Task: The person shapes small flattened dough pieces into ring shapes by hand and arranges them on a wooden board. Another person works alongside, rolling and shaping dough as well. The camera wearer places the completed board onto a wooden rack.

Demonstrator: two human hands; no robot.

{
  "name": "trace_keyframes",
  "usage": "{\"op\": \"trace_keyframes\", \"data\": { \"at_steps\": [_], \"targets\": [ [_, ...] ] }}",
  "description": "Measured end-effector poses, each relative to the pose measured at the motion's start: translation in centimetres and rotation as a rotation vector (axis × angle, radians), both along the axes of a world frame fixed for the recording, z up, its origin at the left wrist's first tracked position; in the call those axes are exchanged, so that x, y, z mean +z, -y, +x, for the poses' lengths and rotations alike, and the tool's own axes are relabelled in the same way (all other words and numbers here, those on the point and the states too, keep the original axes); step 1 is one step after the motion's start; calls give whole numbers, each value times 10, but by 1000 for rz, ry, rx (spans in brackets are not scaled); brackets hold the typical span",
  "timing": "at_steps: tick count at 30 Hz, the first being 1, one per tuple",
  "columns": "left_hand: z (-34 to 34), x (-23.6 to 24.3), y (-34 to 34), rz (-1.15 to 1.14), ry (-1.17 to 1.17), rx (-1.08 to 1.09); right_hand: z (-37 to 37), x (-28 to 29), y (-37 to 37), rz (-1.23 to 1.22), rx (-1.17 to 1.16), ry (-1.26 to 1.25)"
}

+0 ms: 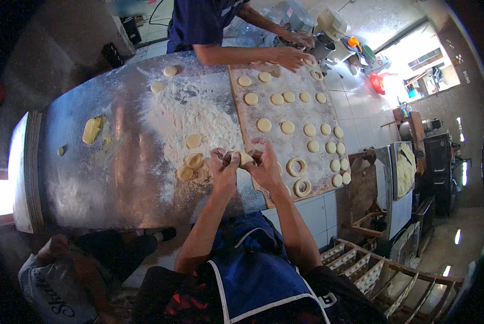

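Note:
Above the near edge of the floured metal table [74, 183], my left hand [223, 165] and my right hand [266, 168] pinch one small piece of pale dough [244, 158] between them. Fingers of both hands are closed on it. Just left of my left hand lie a few flattened dough pieces [186, 170], with a single dough round [193, 141] behind them. To the right, a floured board [277, 111] carries rows of dough rounds [287, 127]. Near its front edge are dough rings [302, 188], close to my right hand.
Loose flour [172, 116] covers the table's middle; a yellow soft lump [92, 130] lies farther left. Across the table, a co-worker's hand [289, 58] reaches over the board's far end. Another person [64, 286] is at lower left. A slatted rack [369, 275] stands at lower right.

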State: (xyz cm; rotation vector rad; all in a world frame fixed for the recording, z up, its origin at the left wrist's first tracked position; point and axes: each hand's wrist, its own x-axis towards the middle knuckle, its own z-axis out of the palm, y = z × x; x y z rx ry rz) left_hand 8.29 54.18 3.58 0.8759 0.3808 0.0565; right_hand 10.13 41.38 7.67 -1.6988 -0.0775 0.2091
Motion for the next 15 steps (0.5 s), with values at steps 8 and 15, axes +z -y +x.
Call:
{"op": "trace_keyframes", "data": {
  "at_steps": [8, 15],
  "targets": [
    [-5, 13, 15, -25, 230, -407, 15, -16, 39, 194, -100, -328],
    [7, 13, 63, 511, 482, -125, -5, -13, 68, 197, -194, -48]
  ]
}}
